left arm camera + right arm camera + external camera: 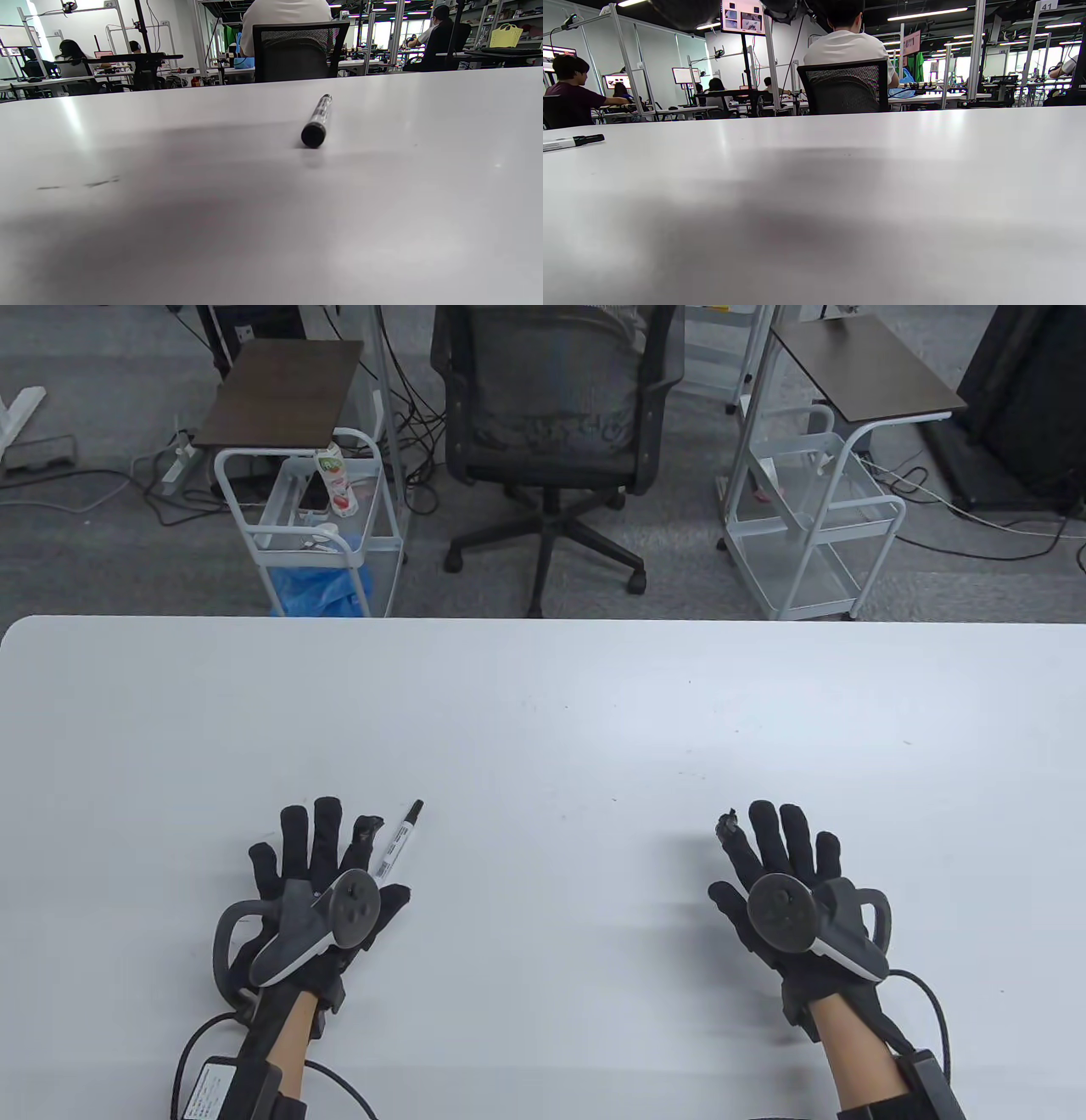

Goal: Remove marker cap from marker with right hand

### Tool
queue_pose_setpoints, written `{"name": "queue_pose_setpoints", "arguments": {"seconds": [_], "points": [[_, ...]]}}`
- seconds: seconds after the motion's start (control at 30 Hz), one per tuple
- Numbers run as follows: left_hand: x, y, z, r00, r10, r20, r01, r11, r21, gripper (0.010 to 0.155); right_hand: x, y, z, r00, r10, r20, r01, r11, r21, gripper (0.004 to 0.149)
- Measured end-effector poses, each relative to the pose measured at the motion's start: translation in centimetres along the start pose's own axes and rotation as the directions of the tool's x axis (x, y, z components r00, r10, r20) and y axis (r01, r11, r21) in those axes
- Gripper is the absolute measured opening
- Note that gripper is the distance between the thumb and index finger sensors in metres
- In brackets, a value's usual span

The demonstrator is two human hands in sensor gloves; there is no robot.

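Note:
A white marker with a black cap at its far end lies on the white table, just right of my left hand. It also shows end-on in the left wrist view and at the left edge of the right wrist view. My left hand lies flat with its fingers spread, the index finger beside the marker, and holds nothing. My right hand lies flat with fingers spread, far to the right of the marker, and holds nothing.
Beyond the table's far edge stand a black office chair and two white wire carts with small brown side tables. Cables run from both wrists at the near edge.

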State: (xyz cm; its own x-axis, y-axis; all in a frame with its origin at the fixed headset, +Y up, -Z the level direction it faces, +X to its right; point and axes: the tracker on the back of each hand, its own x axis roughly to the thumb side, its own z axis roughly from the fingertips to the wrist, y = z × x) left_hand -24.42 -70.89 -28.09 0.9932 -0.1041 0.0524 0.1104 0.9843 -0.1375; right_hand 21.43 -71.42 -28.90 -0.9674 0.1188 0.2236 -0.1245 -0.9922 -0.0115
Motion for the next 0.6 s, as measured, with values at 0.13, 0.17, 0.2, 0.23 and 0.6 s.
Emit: {"name": "queue_pose_setpoints", "arguments": {"seconds": [0.13, 0.17, 0.2, 0.23, 0.6], "points": [[0.05, -0.22, -0.09, 1.000, 0.020, 0.012, -0.020, 1.000, -0.016, 0.091, 0.03, 0.05, 0.01, 1.000, -0.005, 0.004, 0.005, 1.000, 0.002, 0.073], [0.06, -0.25, -0.11, 1.000, 0.017, 0.012, -0.017, 1.000, -0.020, 0.091, 0.03, 0.04, 0.00, 1.000, -0.005, 0.003, 0.005, 1.000, 0.005, 0.072], [0.06, -0.26, -0.11, 1.000, 0.016, 0.011, -0.016, 1.000, -0.020, 0.091, 0.04, 0.02, 0.02, 1.000, -0.004, 0.003, 0.004, 1.000, 0.006, 0.073], [0.09, -0.29, -0.10, 1.000, 0.014, 0.009, -0.014, 1.000, -0.021, 0.091, 0.02, -0.01, 0.06, 1.000, -0.006, 0.004, 0.006, 1.000, 0.005, 0.073], [0.35, -0.44, -0.05, 1.000, 0.027, 0.006, -0.027, 0.999, -0.039, 0.091, 0.37, -0.43, 0.26, 0.999, -0.023, 0.030, 0.024, 1.000, -0.014, 0.072]]}}
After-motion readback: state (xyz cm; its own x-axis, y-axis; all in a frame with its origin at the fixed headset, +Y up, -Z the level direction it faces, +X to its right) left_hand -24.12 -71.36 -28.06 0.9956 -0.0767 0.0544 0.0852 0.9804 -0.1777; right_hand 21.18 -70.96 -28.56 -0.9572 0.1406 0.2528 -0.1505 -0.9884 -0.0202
